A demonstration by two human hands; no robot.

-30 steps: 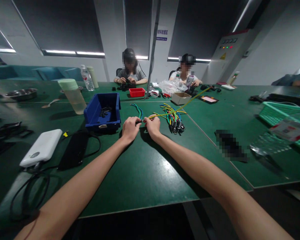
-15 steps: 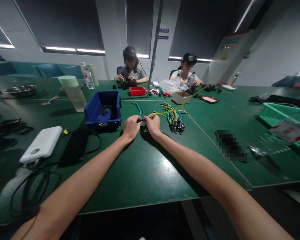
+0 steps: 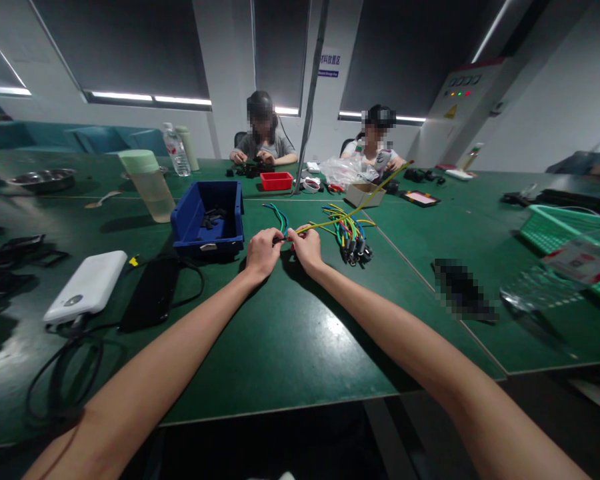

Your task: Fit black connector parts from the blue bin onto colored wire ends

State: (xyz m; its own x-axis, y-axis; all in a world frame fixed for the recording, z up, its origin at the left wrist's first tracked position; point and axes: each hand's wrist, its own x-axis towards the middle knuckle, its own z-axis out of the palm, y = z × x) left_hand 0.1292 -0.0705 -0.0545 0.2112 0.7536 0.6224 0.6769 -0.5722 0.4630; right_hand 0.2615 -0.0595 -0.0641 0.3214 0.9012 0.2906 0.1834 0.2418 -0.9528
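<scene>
My forearms come in over the near edge of the table (image 3: 290, 333), and my two hands meet well inward from that edge, fingertips almost touching. My left hand (image 3: 264, 252) has thumb and fingers pinched together on a small dark piece (image 3: 279, 239), which sits where the hands come closest. My right hand (image 3: 307, 249) is closed on a yellow wire (image 3: 340, 220); from my fingers it slants off toward the far edge and the right, passing in front of a cardboard box (image 3: 363, 199). Whether wire and dark piece join — I cannot tell, my fingers cover the spot.

Just beyond my hands, on the far-edge side, lie a few blue and green wires (image 3: 283, 218); whether they touch my fingers is hidden. Right of my right hand lies a bundle of coloured wires (image 3: 351, 233), its black ends toward the near edge. To the left of my left hand stands a blue bin (image 3: 193, 248) with small black pieces (image 3: 213, 217) inside. A white power bank (image 3: 87, 283) lies farther left, closer to the near edge. At the far edge sit one person (image 3: 281, 148) behind a red tray (image 3: 276, 186) — and another (image 3: 353, 151) to the right.
</scene>
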